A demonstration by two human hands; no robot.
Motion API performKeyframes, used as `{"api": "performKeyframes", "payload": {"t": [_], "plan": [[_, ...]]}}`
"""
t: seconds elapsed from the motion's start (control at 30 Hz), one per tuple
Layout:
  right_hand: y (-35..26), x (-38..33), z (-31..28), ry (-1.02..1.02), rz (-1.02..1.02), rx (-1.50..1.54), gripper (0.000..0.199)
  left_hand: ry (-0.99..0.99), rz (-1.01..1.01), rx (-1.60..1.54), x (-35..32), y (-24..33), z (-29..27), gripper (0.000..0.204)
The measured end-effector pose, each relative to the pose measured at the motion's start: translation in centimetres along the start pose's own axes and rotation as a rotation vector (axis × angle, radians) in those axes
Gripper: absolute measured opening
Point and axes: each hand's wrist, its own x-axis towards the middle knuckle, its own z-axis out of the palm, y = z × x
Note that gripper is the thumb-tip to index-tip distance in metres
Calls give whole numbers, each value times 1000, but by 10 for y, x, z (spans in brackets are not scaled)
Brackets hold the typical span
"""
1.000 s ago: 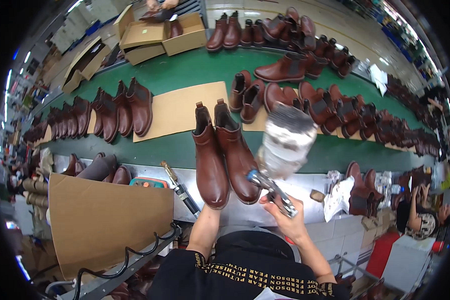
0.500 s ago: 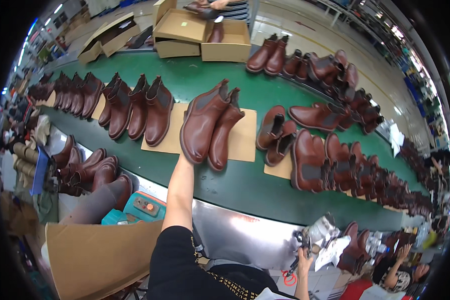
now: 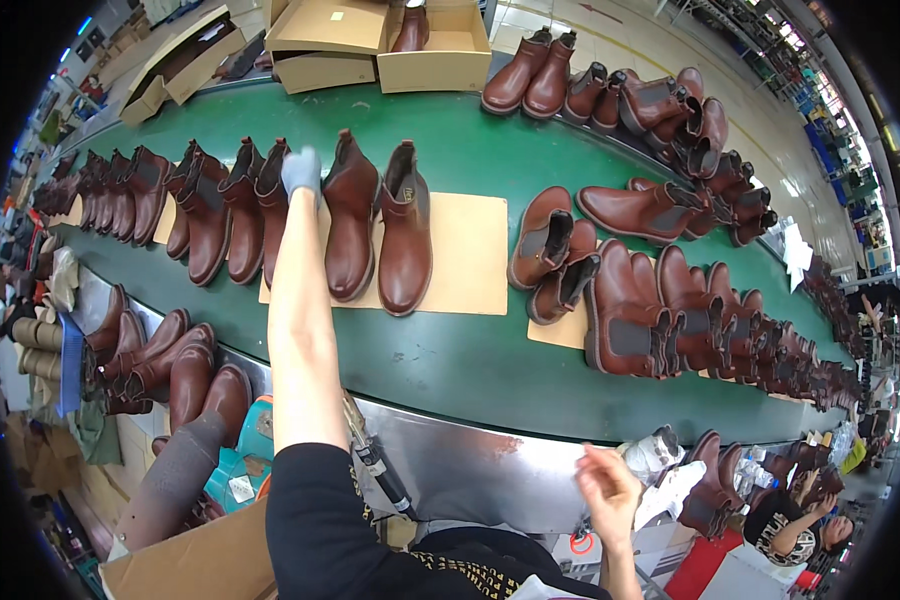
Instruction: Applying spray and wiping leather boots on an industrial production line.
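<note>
My left hand (image 3: 302, 172), in a greyish glove and blurred, reaches across the green table (image 3: 450, 365) among the brown ankle boots. It is beside the top of one brown boot (image 3: 273, 215); whether it grips that boot cannot be made out. Just to its right, a brown boot (image 3: 351, 230) and another brown boot (image 3: 405, 240) with a dark pull-on top stand upright and slightly apart on a cardboard sheet (image 3: 470, 250). Above the table's near metal edge, my right hand (image 3: 610, 490) is bare and holds nothing, with its fingers apart.
Rows of brown boots (image 3: 625, 310) line the right side, and more boots (image 3: 130, 195) the left. Open cardboard boxes (image 3: 435, 70) stand at the far edge. Near me are a black-and-silver tool (image 3: 380, 470), a teal machine (image 3: 235, 475) and a cardboard panel (image 3: 195, 555). Another person (image 3: 795, 530) sits lower right.
My left hand has left the underside of the boot pair, which now stands upright on the cardboard, and moved left and farther away. My right hand has let go of a spray gun.
</note>
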Motion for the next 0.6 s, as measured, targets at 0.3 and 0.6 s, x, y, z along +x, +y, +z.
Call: {"api": "performKeyframes", "payload": {"t": [0.3,0.6], "plan": [[-121,0,40,-912,-371,734,25,-796,1262,-138,-339,166,50,59],[-110,-54,-16,-460,-289,904,12,-659,1326,688,-433,125,113,37]]}}
